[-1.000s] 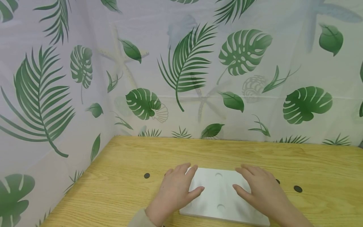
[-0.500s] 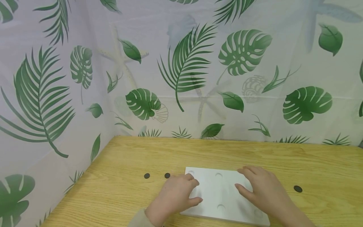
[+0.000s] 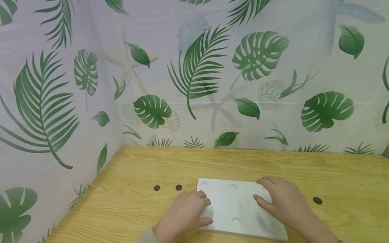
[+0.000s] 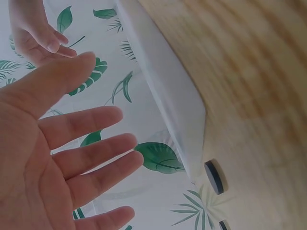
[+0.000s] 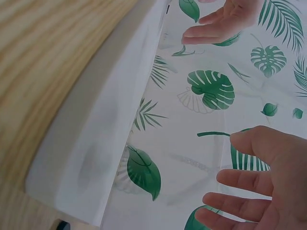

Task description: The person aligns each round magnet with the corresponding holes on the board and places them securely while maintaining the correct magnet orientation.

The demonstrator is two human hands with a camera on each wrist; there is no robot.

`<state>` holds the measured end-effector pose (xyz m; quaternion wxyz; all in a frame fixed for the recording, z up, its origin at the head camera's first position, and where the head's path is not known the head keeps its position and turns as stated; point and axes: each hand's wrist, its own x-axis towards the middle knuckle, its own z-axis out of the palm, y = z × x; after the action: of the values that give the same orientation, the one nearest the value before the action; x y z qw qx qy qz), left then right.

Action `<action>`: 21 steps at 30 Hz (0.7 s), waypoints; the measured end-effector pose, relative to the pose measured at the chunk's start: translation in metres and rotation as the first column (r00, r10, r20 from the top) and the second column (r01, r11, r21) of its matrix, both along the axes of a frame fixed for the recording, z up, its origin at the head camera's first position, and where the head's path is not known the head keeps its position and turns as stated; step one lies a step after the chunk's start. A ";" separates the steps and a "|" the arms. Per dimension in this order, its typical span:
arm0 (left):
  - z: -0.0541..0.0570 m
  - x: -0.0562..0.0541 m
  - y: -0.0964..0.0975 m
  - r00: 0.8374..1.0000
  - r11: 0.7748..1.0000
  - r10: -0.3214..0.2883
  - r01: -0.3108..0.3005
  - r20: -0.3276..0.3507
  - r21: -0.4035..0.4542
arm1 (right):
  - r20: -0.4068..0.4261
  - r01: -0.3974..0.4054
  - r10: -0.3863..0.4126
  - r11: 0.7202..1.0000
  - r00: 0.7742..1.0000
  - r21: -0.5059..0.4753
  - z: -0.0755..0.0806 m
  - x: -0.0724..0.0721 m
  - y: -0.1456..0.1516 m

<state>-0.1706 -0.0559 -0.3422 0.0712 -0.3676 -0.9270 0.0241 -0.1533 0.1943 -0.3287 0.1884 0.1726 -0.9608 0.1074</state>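
Observation:
A white rectangular board (image 3: pixel 235 206) with shallow round recesses lies on the table, seen edge-on in both wrist views. Over its left end, my left hand (image 3: pixel 186 212) hovers with relaxed fingers spread apart in the left wrist view; nothing is in it. My right hand (image 3: pixel 287 202) is over the board's right end, its fingers (image 5: pixel 240 203) loosely extended around empty air. Two black discs, an outer disc (image 3: pixel 156 188) and an inner disc (image 3: pixel 178 187), lie left of the board. Another black disc (image 3: pixel 317 200) lies to the right of my right hand.
The wood-grain table (image 3: pixel 152 165) runs back to a white curtain with green leaf prints (image 3: pixel 197 67). The curtain also closes off the left side.
My left hand has drawn back toward me and its fingers have bent a little, uncovering the inner left disc. The right hand shifted slightly, hiding a disc that showed beside it.

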 end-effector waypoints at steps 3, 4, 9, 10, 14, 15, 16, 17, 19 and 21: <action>-0.001 0.000 -0.001 1.000 1.000 -0.003 0.003 0.008 -0.014 | -0.012 -0.004 0.004 1.000 1.000 -0.007 -0.002 0.000 0.004; -0.002 0.000 -0.001 1.000 1.000 -0.004 0.004 0.009 -0.018 | -0.016 -0.005 0.005 1.000 1.000 -0.008 -0.002 0.000 0.005; -0.006 0.002 -0.003 1.000 0.999 -0.004 0.005 0.025 -0.040 | -0.035 0.000 0.000 1.000 0.999 -0.003 -0.006 0.002 0.015; -0.006 0.002 -0.003 1.000 0.999 -0.004 0.005 0.031 -0.044 | -0.038 0.000 -0.001 1.000 0.999 -0.003 -0.007 0.002 0.017; -0.008 0.003 -0.004 0.998 0.999 -0.002 0.005 0.060 -0.047 | -0.040 0.005 -0.005 1.000 0.999 -0.006 -0.007 0.003 0.022; -0.008 0.004 -0.004 0.998 0.999 -0.004 0.007 0.061 -0.046 | -0.039 0.007 -0.007 1.000 0.999 -0.003 -0.006 0.003 0.022; -0.009 0.004 -0.004 0.998 0.999 -0.006 0.009 0.060 -0.046 | -0.037 0.008 -0.008 1.000 0.999 -0.002 -0.006 0.003 0.023; -0.009 0.004 -0.004 0.998 0.999 -0.010 0.013 0.059 -0.044 | -0.032 0.009 -0.009 1.000 0.999 0.000 -0.006 0.003 0.023; -0.010 0.004 -0.004 0.999 0.999 -0.016 0.018 0.052 -0.042 | -0.028 0.009 -0.009 1.000 1.000 0.001 -0.006 0.002 0.024; -0.011 0.004 -0.004 0.998 0.999 -0.022 0.024 0.055 -0.039 | -0.025 0.009 -0.008 1.000 1.000 0.003 -0.007 0.002 0.025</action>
<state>-0.1663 -0.0598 -0.3529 0.0388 -0.3800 -0.9236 0.0314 -0.1509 0.2191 -0.3355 0.2007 0.1702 -0.9593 0.1028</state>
